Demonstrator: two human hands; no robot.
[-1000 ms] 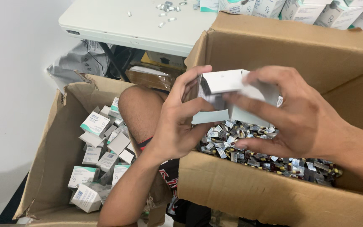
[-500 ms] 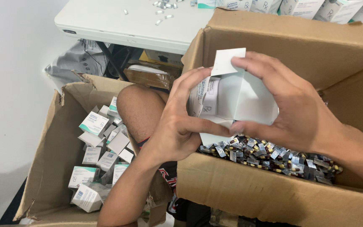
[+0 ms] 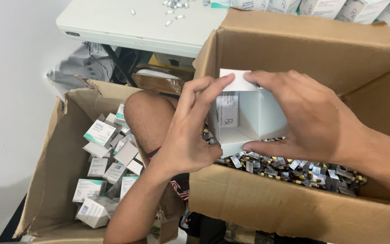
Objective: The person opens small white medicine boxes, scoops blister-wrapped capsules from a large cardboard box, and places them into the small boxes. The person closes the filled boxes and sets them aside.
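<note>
Both the left hand (image 3: 187, 135) and right hand (image 3: 310, 119) grip an opened white carton (image 3: 244, 115) above the right box (image 3: 294, 199) of blister strips (image 3: 294, 167); it looks emptied, with more cartons (image 3: 102, 158) in the left box (image 3: 55, 162).

The small carton (image 3: 244, 115) is thin white paperboard, smooth and matt inside, with a faint sheen on its printed outer panel. The big box (image 3: 294, 203) beneath it is brown corrugated cardboard, matt and rough, its edges frayed. The blister strips (image 3: 294, 169) heaped inside are shiny, crinkled silver foil over glossy red-and-yellow capsules. The second box (image 3: 55, 171) is the same dull cardboard, creased and torn at the rim, and holds smooth white-and-teal paperboard packs (image 3: 100, 133). The table (image 3: 127, 27) is white plastic with a finely textured, low-sheen top.
</note>
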